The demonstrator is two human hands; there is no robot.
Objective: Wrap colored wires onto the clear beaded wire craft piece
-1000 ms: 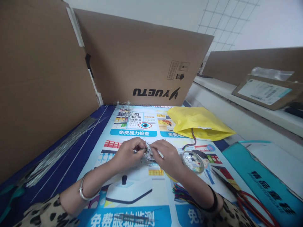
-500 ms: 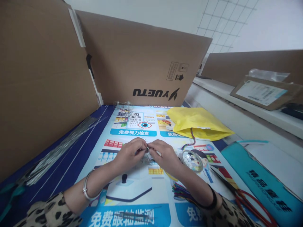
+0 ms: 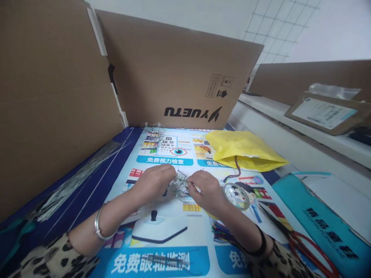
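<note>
Right grip, over the counter, is pinching the wire cluster; left grip is curling beside it, its hold hidden. Fingers are apparently shaping thin strands; any further bend is calling for light, steady fingertips.

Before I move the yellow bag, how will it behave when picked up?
The yellow bag will probably sag, since its sides look thin and creased. It may gape, as its near edge stands open, and the cord at that opening could trail.
</note>
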